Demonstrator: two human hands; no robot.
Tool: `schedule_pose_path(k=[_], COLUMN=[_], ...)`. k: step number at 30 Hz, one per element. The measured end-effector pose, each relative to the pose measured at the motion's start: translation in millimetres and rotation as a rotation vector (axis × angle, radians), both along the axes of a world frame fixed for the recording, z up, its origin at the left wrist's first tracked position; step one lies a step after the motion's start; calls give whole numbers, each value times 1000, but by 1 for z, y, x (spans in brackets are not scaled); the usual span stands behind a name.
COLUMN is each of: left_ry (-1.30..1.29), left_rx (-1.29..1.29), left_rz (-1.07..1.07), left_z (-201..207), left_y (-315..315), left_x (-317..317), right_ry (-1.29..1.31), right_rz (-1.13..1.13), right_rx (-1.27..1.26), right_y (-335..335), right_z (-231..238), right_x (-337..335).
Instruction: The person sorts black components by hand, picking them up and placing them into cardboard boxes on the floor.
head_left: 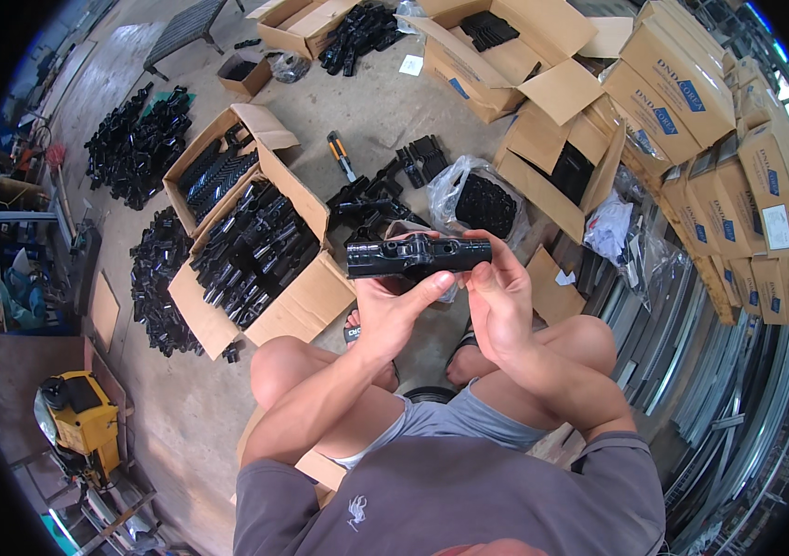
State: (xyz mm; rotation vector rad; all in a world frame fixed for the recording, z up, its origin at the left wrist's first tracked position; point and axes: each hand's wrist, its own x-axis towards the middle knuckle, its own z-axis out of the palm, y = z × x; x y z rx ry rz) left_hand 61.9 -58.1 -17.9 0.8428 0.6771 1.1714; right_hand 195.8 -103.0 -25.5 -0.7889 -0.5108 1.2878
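A glossy black metal bracket [419,252], long and tube-like with holes and a raised clamp in its middle, is held level above my knees. My left hand [393,310] grips its left half, thumb laid along the lower edge. Fingers of my right hand [504,295] close round its right end. Just beyond it on the floor lie more black metal parts [367,199] and a clear plastic bag [478,199] of small black pieces. An open carton [297,310] packed with similar black brackets [260,250] stands to the left.
Heaps of black parts [138,144] lie on the floor at the left. An orange-handled tool [340,153] rests beyond the loose parts. Open cartons [469,79] stand at the far right, near stacked boxes [673,88]. Long metal profiles [719,389] fill the right side; a yellow machine [87,422] stands lower left.
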Motion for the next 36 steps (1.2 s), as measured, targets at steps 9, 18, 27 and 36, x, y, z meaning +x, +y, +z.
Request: schedule_pose_path(k=[9,18,27,36], left_ry=[83,57,60,201], left_rx=[-80,-200,-238,-366], left_rz=[-44,111,213,201], left_z=[0,4,5,3], left_y=[9,30,42,47], left_x=[-10,-45,-57,-56], right_ry=[-201,-860,-1789,-2010], right_rz=[74,184,309,356], right_rx=[1,-380,-734,-770], right_y=[4,79,130,134], right_z=[-8,-56,-249,-304], right_x=[8,127,155,141])
